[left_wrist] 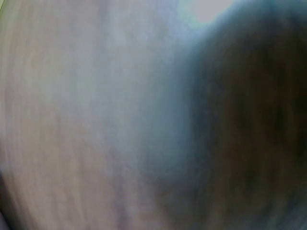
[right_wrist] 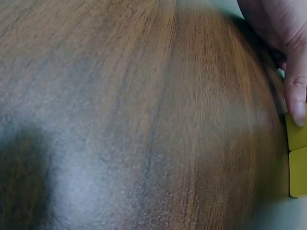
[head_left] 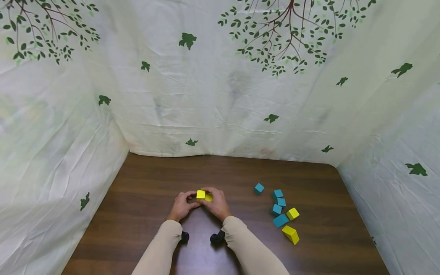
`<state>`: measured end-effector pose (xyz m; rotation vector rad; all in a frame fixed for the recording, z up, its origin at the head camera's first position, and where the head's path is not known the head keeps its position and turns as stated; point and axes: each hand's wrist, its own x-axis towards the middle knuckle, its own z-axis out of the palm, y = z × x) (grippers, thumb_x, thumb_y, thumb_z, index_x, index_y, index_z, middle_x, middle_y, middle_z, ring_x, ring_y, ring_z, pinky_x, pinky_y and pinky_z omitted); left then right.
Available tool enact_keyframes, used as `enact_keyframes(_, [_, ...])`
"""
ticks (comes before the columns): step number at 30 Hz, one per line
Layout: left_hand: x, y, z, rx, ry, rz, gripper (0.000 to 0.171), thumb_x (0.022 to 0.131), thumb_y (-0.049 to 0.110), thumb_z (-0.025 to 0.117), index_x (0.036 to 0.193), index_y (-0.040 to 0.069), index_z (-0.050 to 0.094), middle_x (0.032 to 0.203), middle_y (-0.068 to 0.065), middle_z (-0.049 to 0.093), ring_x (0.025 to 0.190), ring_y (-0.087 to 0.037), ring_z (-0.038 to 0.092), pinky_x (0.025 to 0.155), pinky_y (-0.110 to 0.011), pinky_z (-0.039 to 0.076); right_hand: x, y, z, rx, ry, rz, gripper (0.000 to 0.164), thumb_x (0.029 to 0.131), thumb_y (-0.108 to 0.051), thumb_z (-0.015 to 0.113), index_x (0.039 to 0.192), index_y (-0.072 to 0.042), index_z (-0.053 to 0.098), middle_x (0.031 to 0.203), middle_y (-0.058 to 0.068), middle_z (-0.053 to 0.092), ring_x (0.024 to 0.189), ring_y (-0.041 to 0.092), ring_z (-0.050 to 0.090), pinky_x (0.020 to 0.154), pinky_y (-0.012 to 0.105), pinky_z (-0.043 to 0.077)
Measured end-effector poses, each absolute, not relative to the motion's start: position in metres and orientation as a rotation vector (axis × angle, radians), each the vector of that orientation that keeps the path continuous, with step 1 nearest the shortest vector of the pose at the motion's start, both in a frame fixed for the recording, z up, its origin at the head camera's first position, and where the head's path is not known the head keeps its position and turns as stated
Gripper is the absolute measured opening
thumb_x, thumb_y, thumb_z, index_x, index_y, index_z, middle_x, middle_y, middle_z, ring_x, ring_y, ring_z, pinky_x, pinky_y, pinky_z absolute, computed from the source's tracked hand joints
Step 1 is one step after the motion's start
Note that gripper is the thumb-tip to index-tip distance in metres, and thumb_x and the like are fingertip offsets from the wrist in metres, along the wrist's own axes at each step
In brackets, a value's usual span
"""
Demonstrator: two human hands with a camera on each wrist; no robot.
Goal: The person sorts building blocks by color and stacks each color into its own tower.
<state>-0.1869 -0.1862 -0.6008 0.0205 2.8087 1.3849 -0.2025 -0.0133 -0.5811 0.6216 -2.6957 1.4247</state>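
Two yellow blocks sit side by side on the table between the hands in the head view. The left one is a yellow cube (head_left: pixel 201 194); beside it is a second yellow block (head_left: pixel 209 197), partly hidden by fingers. My right hand (head_left: pixel 218 205) pinches this second block, thumb in front and fingers behind. In the right wrist view the right thumb (right_wrist: pixel 296 93) presses on one yellow block (right_wrist: pixel 296 136), with the other yellow block (right_wrist: pixel 298 172) flush against it. My left hand (head_left: pixel 181 206) curves its thumb and index finger about the cube's left side.
To the right on the brown wooden table (head_left: pixel 154 172) lie several blue blocks (head_left: pixel 280 220), a loose blue cube (head_left: pixel 259 188), a yellow cube (head_left: pixel 293 214) and a yellow wedge-like block (head_left: pixel 290 235). A leaf-patterned white cloth (head_left: pixel 213 95) hangs around the table. The left wrist view is blurred.
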Motion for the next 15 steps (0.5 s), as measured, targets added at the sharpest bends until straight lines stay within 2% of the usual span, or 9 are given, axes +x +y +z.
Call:
enact_keyframes(6, [-0.188, -0.186, -0.600, 0.010, 2.814, 1.370, 0.043, 0.074, 0.018, 0.084, 0.112, 0.004, 0.069, 0.093, -0.007, 0.062, 0.088, -0.022, 0.051, 0.078, -0.038, 0.040, -0.202, -0.011, -0.580, 0.581, -2.726, 1.450, 0.043, 0.079, -0.013, 0.080, 0.120, -0.007, 0.066, 0.116, 0.008, 0.067, 0.105, 0.021, 0.061, 0.088, 0.034, 0.049])
enact_keyframes(10, [-0.188, -0.186, -0.600, 0.016, 2.830, 1.363, 0.043, 0.073, 0.017, 0.085, 0.110, 0.004, 0.069, 0.092, -0.007, 0.061, 0.087, -0.023, 0.051, 0.077, -0.038, 0.040, -0.200, -0.005, -0.577, 0.550, -2.701, 1.503, 0.049, 0.079, -0.018, 0.081, 0.123, -0.007, 0.064, 0.120, 0.008, 0.065, 0.111, 0.024, 0.059, 0.094, 0.041, 0.046])
enact_keyframes(15, [-0.188, -0.186, -0.601, -0.007, 2.813, 1.381, 0.043, 0.073, 0.015, 0.084, 0.111, 0.003, 0.069, 0.091, -0.008, 0.060, 0.088, -0.024, 0.051, 0.079, -0.039, 0.041, -0.199, 0.010, -0.565, 0.517, -2.660, 1.532, 0.054, 0.078, -0.013, 0.081, 0.127, -0.006, 0.060, 0.125, 0.011, 0.061, 0.116, 0.030, 0.055, 0.098, 0.050, 0.042])
